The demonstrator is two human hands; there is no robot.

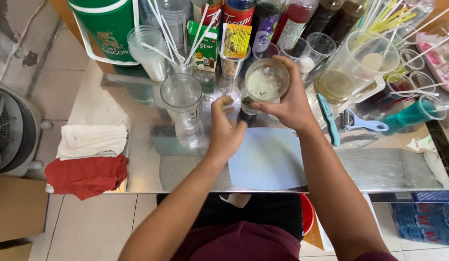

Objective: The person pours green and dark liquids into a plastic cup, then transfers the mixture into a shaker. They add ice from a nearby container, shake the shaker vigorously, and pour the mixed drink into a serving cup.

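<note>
Now right hand (289, 104) holds milky cup (266, 81); left hand (225, 130) perhaps pinching.

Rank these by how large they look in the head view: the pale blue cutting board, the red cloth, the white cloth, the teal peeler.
1. pale blue cutting board
2. red cloth
3. white cloth, only somewhat smaller than the red one
4. teal peeler, plainly smallest

1. A drinks stall: a steel counter (137, 164) crowded with syrup bottles (292, 19), plastic cups (147, 46) and straws (166, 34).
2. A measuring jug (364, 63) and peeler (360, 123) lie beside a cutting mat (268, 159).
</note>
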